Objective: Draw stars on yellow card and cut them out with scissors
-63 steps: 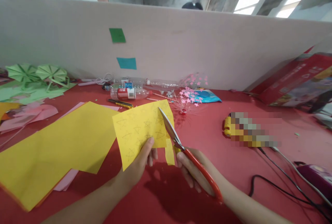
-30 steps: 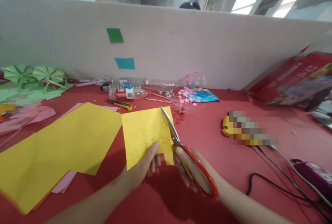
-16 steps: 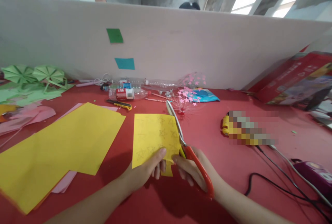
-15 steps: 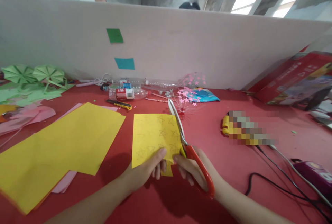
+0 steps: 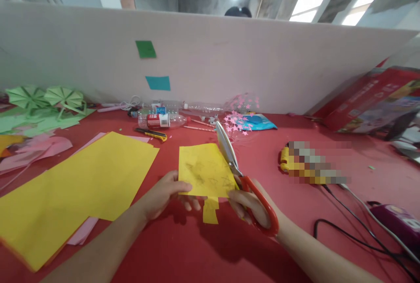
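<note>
My left hand [image 5: 166, 191] pinches the near left edge of a small yellow paper sheet [image 5: 205, 169] with pencilled stars on it, holding it nearly flat above the red table [image 5: 183, 248]. A narrow cut strip [image 5: 210, 210] hangs from its near edge. My right hand [image 5: 251, 204] is closed in the handles of red-handled scissors [image 5: 244, 178]; the blades point away along the sheet's right edge.
A large yellow sheet [image 5: 72, 191] lies left over pink paper. Green folded paper shapes [image 5: 42, 99] sit far left. Plastic bottles [image 5: 162, 120], a yellow utility knife [image 5: 152, 133], pink stars [image 5: 236, 119], a red box [image 5: 367, 103] and cables [image 5: 354, 230] lie around. A white partition [image 5: 210, 60] stands behind.
The small sheet has tipped flatter and turned. My left hand moved from its near middle to its left edge. The scissors shifted slightly right along the sheet's edge.
</note>
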A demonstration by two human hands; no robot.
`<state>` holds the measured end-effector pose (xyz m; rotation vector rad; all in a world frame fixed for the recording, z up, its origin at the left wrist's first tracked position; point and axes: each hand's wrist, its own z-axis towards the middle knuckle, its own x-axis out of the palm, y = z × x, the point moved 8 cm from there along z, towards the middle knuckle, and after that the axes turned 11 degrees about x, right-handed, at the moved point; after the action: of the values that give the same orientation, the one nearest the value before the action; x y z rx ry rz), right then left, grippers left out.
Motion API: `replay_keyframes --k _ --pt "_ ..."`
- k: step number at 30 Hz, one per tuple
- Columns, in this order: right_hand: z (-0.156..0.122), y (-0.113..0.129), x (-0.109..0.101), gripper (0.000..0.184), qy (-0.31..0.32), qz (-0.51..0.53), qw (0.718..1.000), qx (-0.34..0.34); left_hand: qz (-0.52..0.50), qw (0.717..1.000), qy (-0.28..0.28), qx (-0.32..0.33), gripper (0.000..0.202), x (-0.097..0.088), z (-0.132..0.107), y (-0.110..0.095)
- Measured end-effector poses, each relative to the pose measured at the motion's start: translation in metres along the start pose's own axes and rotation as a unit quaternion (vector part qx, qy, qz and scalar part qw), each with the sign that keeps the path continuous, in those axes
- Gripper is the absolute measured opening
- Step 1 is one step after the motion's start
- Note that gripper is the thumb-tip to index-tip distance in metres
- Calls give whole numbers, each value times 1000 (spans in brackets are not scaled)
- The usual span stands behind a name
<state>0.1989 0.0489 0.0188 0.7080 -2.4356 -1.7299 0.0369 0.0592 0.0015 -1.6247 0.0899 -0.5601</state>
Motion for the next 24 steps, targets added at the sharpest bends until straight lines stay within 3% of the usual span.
replay_keyframes --k 5,7,9,11,14,16,20,24 --pt "-2 2 4 14 23 -31 999 23 14 996 70 -49 36 11 -6 10" --pt "-1 2 6 17 24 -38 999 14 33 996 65 -57 33 13 -6 12" --pt "3 0 4 27 6 -33 999 4 64 997 15 -37 30 7 -3 8" --pt "6 -4 0 36 -23 -29 999 5 86 994 -69 12 31 -7 2 -1" --pt "8 -2 -3 42 -46 -71 996 -6 78 968 -214 102 31 -33 3 -19" --pt "7 1 -3 43 -58 -134 989 -23 59 948 -276 150 27 -47 0 -29" --pt "4 2 -2 46 -63 -238 969 -26 53 924 -324 198 24 -58 -6 -40" --pt "4 -3 -1 51 -55 -278 959 -13 56 912 -332 235 22 -51 -11 -45"
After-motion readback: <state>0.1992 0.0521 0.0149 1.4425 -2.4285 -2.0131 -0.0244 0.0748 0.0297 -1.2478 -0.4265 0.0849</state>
